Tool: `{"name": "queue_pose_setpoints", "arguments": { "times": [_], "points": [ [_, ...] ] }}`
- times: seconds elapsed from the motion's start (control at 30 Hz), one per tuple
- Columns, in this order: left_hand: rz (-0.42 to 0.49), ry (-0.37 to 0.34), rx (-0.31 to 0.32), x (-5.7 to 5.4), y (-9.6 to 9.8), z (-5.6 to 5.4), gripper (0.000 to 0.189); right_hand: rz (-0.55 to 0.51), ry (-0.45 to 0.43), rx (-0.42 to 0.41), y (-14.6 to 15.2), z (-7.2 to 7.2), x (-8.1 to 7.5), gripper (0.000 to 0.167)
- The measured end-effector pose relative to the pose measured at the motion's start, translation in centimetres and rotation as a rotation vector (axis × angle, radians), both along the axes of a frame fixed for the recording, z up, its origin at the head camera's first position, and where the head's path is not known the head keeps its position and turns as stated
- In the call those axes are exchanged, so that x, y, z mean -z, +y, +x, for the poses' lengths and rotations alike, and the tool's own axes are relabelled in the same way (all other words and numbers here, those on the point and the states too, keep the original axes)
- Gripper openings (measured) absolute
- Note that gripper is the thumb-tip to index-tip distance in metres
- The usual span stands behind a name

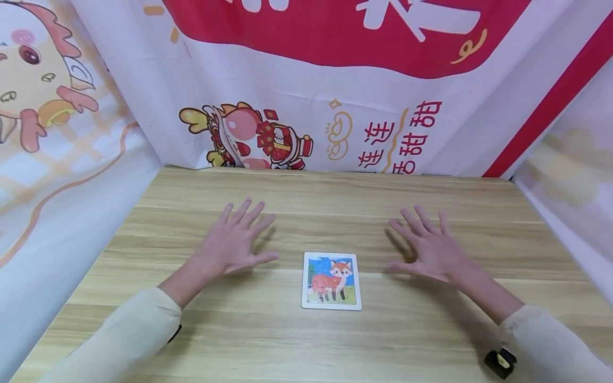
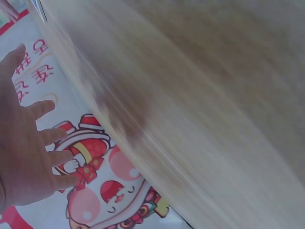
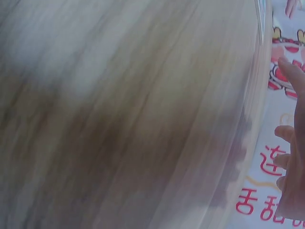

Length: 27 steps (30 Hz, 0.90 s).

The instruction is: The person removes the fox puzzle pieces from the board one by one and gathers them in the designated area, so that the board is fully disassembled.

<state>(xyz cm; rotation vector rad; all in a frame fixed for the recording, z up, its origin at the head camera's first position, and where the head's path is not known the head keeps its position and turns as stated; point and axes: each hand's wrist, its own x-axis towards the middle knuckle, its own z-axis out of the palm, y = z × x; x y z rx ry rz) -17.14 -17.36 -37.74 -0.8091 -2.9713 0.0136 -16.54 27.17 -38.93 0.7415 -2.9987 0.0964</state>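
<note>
A small jigsaw puzzle [image 1: 332, 281] with a white frame and a fox picture lies flat on the wooden table [image 1: 268, 340]. Its pieces sit together inside the frame, with seams showing across the fox. To its left, my left hand [image 1: 234, 242] is held palm down over the table, fingers spread and holding nothing. My right hand [image 1: 433, 247] mirrors it on the other side, fingers also spread, nothing in it. Each hand stands apart from the puzzle. In the left wrist view the left hand [image 2: 28, 148] shows its palm and straight fingers above the tabletop.
A white and red printed cloth [image 1: 287, 80] with cartoon figures and characters hangs along the table's far edge. Another patterned cloth [image 1: 62, 159] closes off the left side, and a pale one [image 1: 574, 165] the right. A small black device [image 1: 500, 363] is by the right sleeve.
</note>
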Motion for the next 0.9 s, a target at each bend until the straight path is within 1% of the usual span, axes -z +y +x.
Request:
{"name": "queue_pose_setpoints", "arguments": {
  "times": [0.1, 0.23, 0.37, 0.5, 0.67, 0.8, 0.9],
  "points": [
    [0.007, -0.006, 0.01, -0.1, 0.6, 0.1, 0.089, -0.011, -0.01, -0.012, -0.8, 0.3, -0.1, 0.101],
    [0.022, -0.033, 0.035, -0.2, 1.4, 0.2, 0.09, -0.017, -0.003, -0.041, -1.8, 0.4, -0.1, 0.099],
    [0.065, -0.099, 0.087, -0.2, 2.3, 0.4, 0.086, -0.035, -0.024, -0.075, -2.7, 0.6, -0.3, 0.097],
    [0.102, -0.171, 0.125, -0.1, 3.4, 0.5, 0.083, -0.079, -0.044, -0.12, -3.7, 0.7, -0.7, 0.093],
    [0.148, -0.208, 0.16, -0.3, 4.9, 0.6, 0.073, -0.132, -0.04, -0.204, -5.0, 1.0, -0.7, 0.079],
    [0.183, -0.205, 0.21, -0.3, 6.0, 0.8, 0.061, -0.187, -0.093, -0.227, -6.1, 1.5, -0.7, 0.064],
    [0.222, -0.239, 0.231, -0.1, 6.7, 0.9, 0.054, -0.224, -0.157, -0.23, -6.8, 2.0, -0.7, 0.054]
  ]
}}
